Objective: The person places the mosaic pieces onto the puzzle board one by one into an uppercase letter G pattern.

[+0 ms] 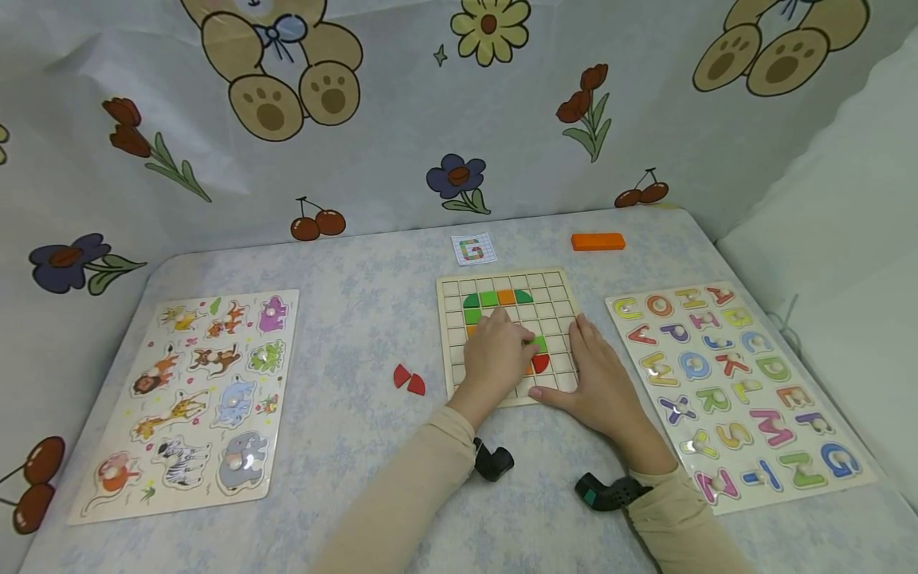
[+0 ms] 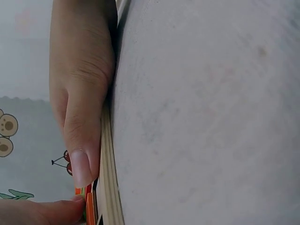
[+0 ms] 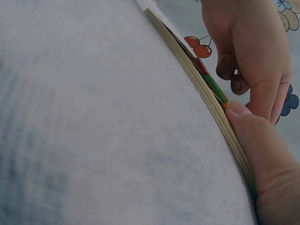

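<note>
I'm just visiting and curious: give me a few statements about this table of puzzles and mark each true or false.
1. Both hands, the left hand and the right hand, rest on the grid board. True.
2. The animal puzzle lies to the right of the grid board. False: it lies to the left; the alphabet puzzle is on the right.
3. Two red pieces lie on the table beside the grid board. True.
4. The orange block sits inside the grid board. False: it lies on the table beyond it.
</note>
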Tool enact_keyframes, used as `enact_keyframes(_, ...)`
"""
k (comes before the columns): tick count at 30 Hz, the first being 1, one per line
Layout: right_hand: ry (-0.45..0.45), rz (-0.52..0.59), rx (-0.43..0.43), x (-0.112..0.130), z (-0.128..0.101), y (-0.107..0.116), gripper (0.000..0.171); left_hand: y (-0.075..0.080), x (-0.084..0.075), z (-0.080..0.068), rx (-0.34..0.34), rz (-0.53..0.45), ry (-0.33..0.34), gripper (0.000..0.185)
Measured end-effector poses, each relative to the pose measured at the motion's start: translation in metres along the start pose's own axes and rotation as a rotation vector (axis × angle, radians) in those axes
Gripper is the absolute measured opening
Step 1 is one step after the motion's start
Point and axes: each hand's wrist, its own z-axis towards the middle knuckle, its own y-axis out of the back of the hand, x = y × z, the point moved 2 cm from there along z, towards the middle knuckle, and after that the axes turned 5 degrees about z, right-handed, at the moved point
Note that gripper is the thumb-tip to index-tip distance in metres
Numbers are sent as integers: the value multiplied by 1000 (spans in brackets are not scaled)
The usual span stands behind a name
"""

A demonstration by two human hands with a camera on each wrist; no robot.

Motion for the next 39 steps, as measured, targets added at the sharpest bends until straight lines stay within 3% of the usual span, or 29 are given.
enact_keyframes(6,8,2,-12,0,-1,1,128,1,-1,0,13,46,-14,18)
enact_keyframes(14,5,-8,-10,1,-1,1,128,19,10,-16,7,-61,-40,34)
enact_keyframes(19,0,-3,0,3,-1,3,128,41,33,-36,-12,-96,-59,34)
enact_keyframes(26,-10,1,12,2,-1,2,128,65,86,-62,58,-8,16,31)
enact_keyframes(29,-15,-6,14,1,-1,1,128,68,106,-70,105,19,25,34)
enact_keyframes(34,-19,-2,16,1,-1,2,128,68,125,-80,189,67,-40,42)
enact_keyframes(39,-18,4,18,2,0,1,129,62,131,-86,121,93,-74,33)
